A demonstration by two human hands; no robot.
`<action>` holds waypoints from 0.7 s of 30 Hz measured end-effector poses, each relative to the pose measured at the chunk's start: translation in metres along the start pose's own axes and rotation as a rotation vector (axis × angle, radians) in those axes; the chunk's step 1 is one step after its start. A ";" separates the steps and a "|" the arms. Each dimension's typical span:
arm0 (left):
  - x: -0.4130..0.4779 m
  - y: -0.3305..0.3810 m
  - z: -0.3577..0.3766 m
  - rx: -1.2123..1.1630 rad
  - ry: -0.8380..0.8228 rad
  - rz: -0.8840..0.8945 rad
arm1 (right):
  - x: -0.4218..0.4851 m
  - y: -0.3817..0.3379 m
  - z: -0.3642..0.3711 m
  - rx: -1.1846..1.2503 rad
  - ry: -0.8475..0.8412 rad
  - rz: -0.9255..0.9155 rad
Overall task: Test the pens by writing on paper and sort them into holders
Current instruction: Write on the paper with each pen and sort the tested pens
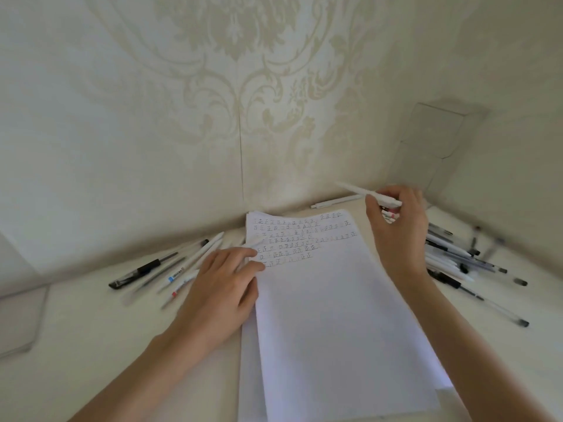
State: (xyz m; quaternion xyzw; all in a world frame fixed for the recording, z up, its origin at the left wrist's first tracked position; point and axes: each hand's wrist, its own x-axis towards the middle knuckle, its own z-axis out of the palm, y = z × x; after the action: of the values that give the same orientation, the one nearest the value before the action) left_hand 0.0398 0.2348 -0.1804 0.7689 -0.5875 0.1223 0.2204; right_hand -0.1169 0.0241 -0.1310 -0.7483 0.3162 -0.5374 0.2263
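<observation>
Left pen group (170, 268): loose on the table (91, 330), beside the paper. Left hand (222, 287): fingers spread flat, pinning the paper (335, 330) at its left edge. Right hand (396, 226): pinches a white pen (368, 193), raised near the clear holder (432, 147). Right pen pile (457, 257): loose. Risk: the pen may miss the holder's mouth and fall among the untested pile.

Cream damask wallpaper (243, 71) fills the view from nine through twelve to three o'clock, with a vertical seam (241, 153) just left of centre. A pale panel (432, 141) is fixed to the wall at two o'clock. The off-white tabletop (91, 336) spreads below under soft, even light.
</observation>
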 end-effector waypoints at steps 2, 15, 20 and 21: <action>0.010 0.010 0.001 -0.063 0.023 0.019 | -0.007 -0.009 -0.001 0.171 -0.041 -0.003; 0.004 0.039 0.015 -0.223 -0.327 0.245 | -0.032 0.024 0.017 -0.280 -0.363 -0.350; 0.004 0.037 0.017 -0.193 -0.308 0.236 | -0.032 0.011 0.017 -0.208 -0.310 -0.412; 0.003 0.036 0.017 -0.189 -0.291 0.237 | -0.032 0.009 0.016 -0.182 -0.307 -0.426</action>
State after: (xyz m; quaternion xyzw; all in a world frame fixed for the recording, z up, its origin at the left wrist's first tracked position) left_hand 0.0051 0.2160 -0.1871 0.6799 -0.7083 -0.0207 0.1886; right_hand -0.1105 0.0411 -0.1636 -0.8880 0.1608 -0.4223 0.0854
